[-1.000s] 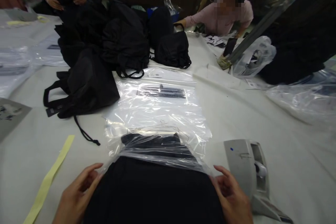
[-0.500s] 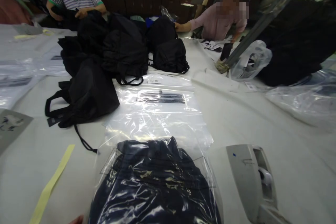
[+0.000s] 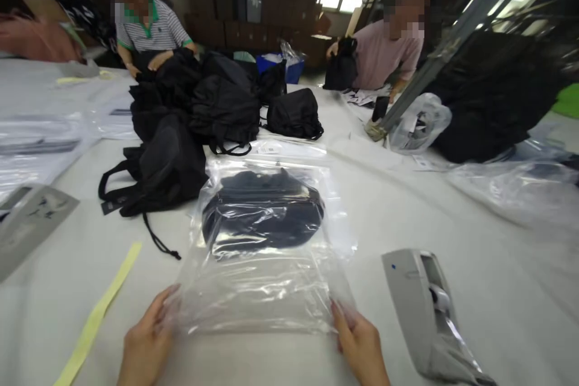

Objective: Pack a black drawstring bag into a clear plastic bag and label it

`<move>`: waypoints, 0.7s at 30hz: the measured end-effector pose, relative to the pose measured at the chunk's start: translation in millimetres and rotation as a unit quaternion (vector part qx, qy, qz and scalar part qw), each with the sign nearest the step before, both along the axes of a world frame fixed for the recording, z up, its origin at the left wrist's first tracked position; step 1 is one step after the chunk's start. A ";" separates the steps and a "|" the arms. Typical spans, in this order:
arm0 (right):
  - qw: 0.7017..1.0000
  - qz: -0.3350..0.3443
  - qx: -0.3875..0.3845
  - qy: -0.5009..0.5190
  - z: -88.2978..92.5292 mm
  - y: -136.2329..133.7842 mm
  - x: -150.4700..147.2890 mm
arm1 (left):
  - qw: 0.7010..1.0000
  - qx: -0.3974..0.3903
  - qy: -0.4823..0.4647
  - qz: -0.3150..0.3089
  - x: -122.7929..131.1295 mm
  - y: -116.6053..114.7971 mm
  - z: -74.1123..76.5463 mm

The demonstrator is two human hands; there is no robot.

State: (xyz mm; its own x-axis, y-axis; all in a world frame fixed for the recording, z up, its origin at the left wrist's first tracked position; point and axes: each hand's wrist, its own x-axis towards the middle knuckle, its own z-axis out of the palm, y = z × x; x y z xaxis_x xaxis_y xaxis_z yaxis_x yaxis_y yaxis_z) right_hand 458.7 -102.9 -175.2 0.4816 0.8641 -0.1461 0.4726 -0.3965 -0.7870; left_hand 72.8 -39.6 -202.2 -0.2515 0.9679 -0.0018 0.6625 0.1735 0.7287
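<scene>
A clear plastic bag (image 3: 266,289) spreads out in front of me, its near edge stretched between my two hands. Inside its far half lies a folded dark drawstring-style bag (image 3: 266,217). At the near left corner, my left hand (image 3: 151,332) pinches the plastic between thumb and fingers. The near right corner is gripped by my right hand (image 3: 359,341) in the same way. Beneath the far end, more clear plastic bags (image 3: 337,205) lie flat on the table.
Black bags (image 3: 221,102) are heaped ahead, with one black drawstring bag (image 3: 167,169) closer on the left. A yellow strip (image 3: 97,319) lies left; a grey tape dispenser (image 3: 407,295) stands right. Two co-workers (image 3: 151,30) are across the table, near a slanting metal post (image 3: 447,48).
The filled plastic bag has moved away from me and its near end now shows. Both my hands have come into view, holding its corners. The co-worker at right now holds a black bag.
</scene>
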 end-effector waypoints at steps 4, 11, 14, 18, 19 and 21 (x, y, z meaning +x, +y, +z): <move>1.000 0.002 -0.001 -0.021 26.8 -31.0 -0.4 | 0.998 -0.001 -0.009 0.056 -16.0 -25.7 36.0; 0.990 0.055 0.014 -0.131 17.4 -97.4 14.0 | 0.992 -0.063 0.018 0.105 -52.2 -77.2 38.3; 0.977 0.001 0.063 -0.202 10.2 -111.2 12.8 | 0.992 -0.038 0.037 0.115 -59.6 -105.1 20.5; 0.960 -0.014 0.115 -0.254 15.4 -115.9 17.2 | 0.994 0.045 0.066 0.073 -66.5 -118.7 11.7; 0.963 -0.003 0.108 -0.248 14.5 -121.0 20.9 | 0.995 0.057 0.066 0.054 -69.4 -120.6 8.6; 0.970 0.018 0.083 -0.227 7.8 -135.9 28.9 | 0.994 0.088 0.063 0.030 -74.6 -126.6 1.1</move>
